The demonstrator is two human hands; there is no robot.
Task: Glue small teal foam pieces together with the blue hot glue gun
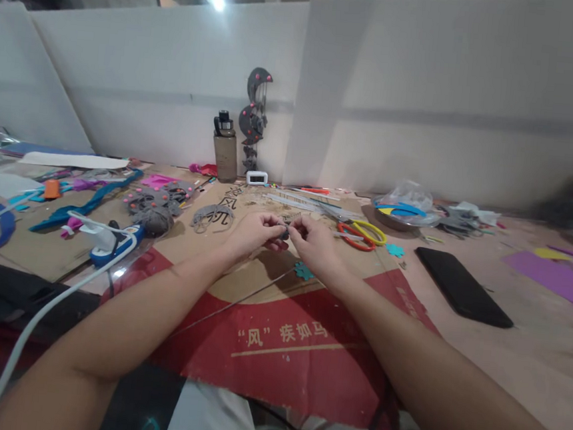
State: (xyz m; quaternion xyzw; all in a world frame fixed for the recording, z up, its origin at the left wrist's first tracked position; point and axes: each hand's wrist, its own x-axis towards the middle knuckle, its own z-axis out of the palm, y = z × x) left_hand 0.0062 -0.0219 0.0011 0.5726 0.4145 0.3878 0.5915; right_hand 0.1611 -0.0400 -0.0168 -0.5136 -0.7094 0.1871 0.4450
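Note:
My left hand (255, 233) and my right hand (314, 242) meet fingertip to fingertip over a flattened cardboard sheet (285, 349) with a red printed band. Both pinch a small dark piece (285, 231) between them; it is too small to name. A thin grey wire (238, 303) trails from under the hands toward me across the cardboard. A small teal foam flower (304, 271) lies just below my right wrist.
Red and yellow scissors (362, 234) lie right of the hands, a black phone (461, 294) farther right. A glue gun (114, 240) with a white cord sits left. Grey foam cut-outs (159, 207), a bottle (225, 149) and a white partition (428, 87) stand behind.

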